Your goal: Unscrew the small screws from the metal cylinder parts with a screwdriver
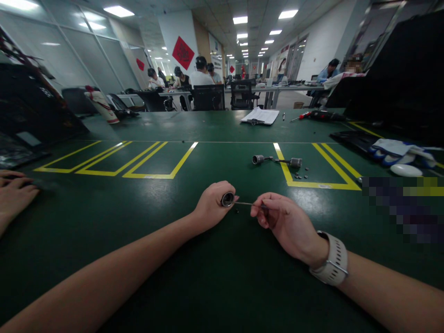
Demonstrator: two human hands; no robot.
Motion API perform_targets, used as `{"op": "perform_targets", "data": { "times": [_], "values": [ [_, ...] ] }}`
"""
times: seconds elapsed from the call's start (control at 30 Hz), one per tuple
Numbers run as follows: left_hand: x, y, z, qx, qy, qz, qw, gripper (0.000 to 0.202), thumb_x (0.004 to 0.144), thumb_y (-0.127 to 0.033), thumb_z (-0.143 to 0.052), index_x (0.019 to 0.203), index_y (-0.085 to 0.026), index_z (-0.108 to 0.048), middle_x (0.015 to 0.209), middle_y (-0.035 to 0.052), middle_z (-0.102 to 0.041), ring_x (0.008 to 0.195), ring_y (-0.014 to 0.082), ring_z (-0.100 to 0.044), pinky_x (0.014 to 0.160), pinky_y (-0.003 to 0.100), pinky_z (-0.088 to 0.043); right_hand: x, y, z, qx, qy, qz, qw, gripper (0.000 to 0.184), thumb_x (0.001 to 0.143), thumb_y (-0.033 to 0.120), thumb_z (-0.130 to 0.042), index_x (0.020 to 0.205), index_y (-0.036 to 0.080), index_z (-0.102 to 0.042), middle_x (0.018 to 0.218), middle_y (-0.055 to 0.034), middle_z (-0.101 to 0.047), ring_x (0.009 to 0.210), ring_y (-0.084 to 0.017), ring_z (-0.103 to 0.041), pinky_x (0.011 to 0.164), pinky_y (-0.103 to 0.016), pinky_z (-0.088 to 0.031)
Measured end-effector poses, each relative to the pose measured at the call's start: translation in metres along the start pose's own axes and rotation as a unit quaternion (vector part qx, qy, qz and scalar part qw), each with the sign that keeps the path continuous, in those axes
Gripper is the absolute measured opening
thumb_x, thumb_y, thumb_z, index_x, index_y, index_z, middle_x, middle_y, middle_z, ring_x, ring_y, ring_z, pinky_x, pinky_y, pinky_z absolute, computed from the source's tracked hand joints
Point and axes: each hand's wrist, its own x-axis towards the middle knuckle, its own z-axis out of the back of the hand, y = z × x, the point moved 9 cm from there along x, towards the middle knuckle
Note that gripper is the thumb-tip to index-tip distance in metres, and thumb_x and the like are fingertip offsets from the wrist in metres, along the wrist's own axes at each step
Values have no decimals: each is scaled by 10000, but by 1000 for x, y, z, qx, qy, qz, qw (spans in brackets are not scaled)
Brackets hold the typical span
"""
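My left hand (213, 203) is closed around a small metal cylinder (227, 199), whose round open end faces right. My right hand (277, 219) pinches a thin metal tool (244, 203) whose tip reaches into the cylinder's opening. Both hands rest low on the green table (145, 222). A white watch (332, 260) is on my right wrist. Farther back lie another metal cylinder (257, 159) and a short tool with a metal end (293, 162), with several small screws (300, 175) beside them.
Another person's hand (14, 192) rests at the table's left edge. Yellow tape lines (138, 159) mark the table. A clipboard with paper (260, 115), a red screwdriver (301, 116), blue-white gloves (398, 152) and dark cases (31, 111) sit around. People sit at desks behind.
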Motion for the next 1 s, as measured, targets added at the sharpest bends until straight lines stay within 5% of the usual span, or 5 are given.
{"op": "perform_targets", "data": {
  "times": [0.67,1.0],
  "values": [
    [0,4,-4,49,35,29,998,104,794,-141,-548,702,-164,-506,695,-13,-535,651,129,-501,612,262,-364,-3,11,17,-89,-100,59,989,130,674,218,-501,561,192,-560,487,8,-488,482,-123,-392,470,-270,-256],
    [-2,20,9,37,-48,114,992,118,757,-228,-596,723,-167,-501,695,-18,-535,629,123,-501,563,243,-382,-1,8,25,-158,-154,61,973,103,731,254,-630,818,206,-603,809,-13,-593,709,-155,-523,645,-309,-422]
  ]
}}
